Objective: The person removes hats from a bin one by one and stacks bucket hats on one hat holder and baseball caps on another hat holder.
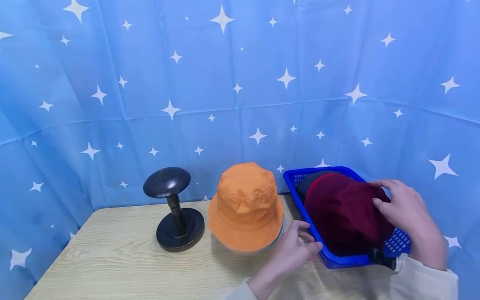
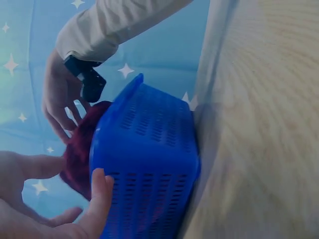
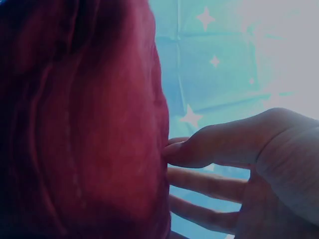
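A maroon hat (image 1: 337, 208) lies in a blue plastic basket (image 1: 339, 260), bulging above its rim. My right hand (image 1: 406, 208) is at the hat's right side. In the right wrist view the thumb (image 3: 192, 149) and forefinger pinch the edge of its cloth (image 3: 114, 139), the other fingers reaching behind. My left hand (image 1: 292, 250) is by the basket's near left corner, fingers spread and holding nothing. From the left wrist view, its fingers (image 2: 99, 194) overlap the basket wall (image 2: 144, 154), the thumb side toward the hat. Part of a dark grey hat (image 1: 307, 183) shows behind the maroon one.
An orange bucket hat (image 1: 247, 200) stands left of the basket, a light blue edge (image 1: 282, 229) showing beneath its brim. Further left is a black hat stand (image 1: 178, 225) with a domed top. A starry blue curtain (image 1: 232, 104) hangs behind the wooden table (image 1: 112, 258).
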### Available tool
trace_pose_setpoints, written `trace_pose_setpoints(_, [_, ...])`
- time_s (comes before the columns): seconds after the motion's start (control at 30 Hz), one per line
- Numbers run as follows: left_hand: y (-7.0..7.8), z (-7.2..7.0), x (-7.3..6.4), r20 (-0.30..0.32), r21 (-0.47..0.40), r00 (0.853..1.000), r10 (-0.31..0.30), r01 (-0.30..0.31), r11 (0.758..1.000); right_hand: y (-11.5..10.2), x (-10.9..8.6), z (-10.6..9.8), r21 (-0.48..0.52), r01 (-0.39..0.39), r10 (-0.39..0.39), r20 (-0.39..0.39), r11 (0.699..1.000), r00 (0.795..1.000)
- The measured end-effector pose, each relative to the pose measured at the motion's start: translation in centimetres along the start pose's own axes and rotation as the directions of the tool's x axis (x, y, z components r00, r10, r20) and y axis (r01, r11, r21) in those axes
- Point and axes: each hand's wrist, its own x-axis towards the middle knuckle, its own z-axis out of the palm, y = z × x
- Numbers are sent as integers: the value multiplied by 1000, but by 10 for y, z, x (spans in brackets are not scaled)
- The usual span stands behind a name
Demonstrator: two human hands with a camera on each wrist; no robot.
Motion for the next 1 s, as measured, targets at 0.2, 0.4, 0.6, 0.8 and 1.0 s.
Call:
trace_pose_setpoints(0.2, [-8, 8, 6, -9, -10, 1000, -16, 16, 1000, 9, 0, -1, 6, -15, 15, 32, 1000, 999])
trace_pose_setpoints(0.4, [-14, 8, 7, 103, -136, 995, 6, 8, 991, 9, 1, -3, -12, -15, 15, -7, 1000, 1000])
trace_pose_setpoints(0.6, [-16, 8, 8, 118, -203, 993, 25, -1, 979, 1, 1, -5, -39, -64, 60, -91, 997, 994])
trace_pose_setpoints(0.8, [-16, 7, 8, 127, -152, 992, 16, 4, 988, -13, -1, -2, -23, -50, 39, -339, 998, 940])
trace_pose_setpoints(1.0, [-17, 4, 8, 149, -117, 989, 22, -4, 993, -25, 0, 0, 54, -34, 60, -606, 998, 793])
